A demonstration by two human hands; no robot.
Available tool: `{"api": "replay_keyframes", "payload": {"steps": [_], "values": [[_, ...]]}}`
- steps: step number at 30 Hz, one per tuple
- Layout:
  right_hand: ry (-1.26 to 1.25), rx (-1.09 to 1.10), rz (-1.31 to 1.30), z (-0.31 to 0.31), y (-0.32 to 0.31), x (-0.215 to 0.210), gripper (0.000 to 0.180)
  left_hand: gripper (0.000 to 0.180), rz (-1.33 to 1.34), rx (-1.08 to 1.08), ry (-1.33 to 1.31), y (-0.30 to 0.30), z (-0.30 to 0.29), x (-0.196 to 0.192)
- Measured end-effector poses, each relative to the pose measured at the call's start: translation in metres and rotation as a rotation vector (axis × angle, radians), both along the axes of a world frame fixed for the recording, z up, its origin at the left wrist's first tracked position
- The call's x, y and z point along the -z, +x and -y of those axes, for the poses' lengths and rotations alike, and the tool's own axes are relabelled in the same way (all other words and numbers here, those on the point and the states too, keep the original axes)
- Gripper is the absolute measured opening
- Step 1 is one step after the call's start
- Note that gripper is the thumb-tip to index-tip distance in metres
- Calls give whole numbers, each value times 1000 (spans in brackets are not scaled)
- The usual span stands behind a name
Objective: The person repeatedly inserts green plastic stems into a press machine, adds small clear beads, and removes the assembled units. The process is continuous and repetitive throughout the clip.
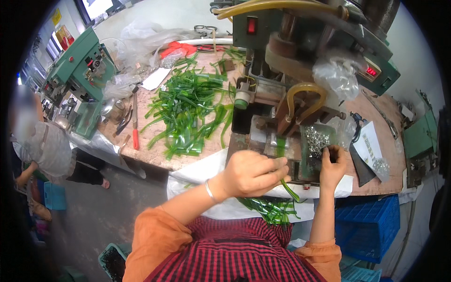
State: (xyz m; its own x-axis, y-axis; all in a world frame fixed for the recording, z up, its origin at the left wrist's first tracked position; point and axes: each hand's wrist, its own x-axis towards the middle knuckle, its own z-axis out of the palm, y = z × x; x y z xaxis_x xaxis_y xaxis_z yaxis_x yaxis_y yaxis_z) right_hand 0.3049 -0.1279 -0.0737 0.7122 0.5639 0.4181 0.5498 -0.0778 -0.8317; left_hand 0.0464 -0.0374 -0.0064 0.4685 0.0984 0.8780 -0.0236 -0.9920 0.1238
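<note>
My left hand (253, 175) is closed in front of the green press machine (239, 33), pinching a glossy green plastic strip (290, 191). One end of the strip hangs below my fingers; a green length also lies on the machine's work plate (287, 149) just beyond them. At the right, my right hand (332, 164) has thumb and fingertips brought together at the edge of a tray (307, 165) of small shiny metal pieces (316, 141). Whatever those fingertips may hold is too small to make out. More green strips (272, 210) lie on white sheeting near my lap.
A big heap of green strips (190, 103) covers the table's left part. Beside it lie a red-handled file (136, 127) and a metal cup (112, 110). Another green machine (77, 70) stands far left, near a person (47, 145). A blue crate (369, 228) sits below, right.
</note>
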Motion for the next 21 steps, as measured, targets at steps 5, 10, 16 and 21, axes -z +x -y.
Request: {"api": "replay_keyframes", "payload": {"steps": [5, 10, 16, 21], "values": [[-39, 57, 195, 3, 5, 13, 15, 17, -105, -372, 36, -61, 30, -15], [-77, 5, -89, 17, 0, -2, 17, 17, -178, -834, -342, -65, -63, -21], [22, -131, -200, -32, -45, -6, 17, 20, -446, -1122, -478, -66, -141, 99], [22, 45, -72, 23, -21, 13, 18, 19, -203, -932, -646, -113, -124, 21]]}}
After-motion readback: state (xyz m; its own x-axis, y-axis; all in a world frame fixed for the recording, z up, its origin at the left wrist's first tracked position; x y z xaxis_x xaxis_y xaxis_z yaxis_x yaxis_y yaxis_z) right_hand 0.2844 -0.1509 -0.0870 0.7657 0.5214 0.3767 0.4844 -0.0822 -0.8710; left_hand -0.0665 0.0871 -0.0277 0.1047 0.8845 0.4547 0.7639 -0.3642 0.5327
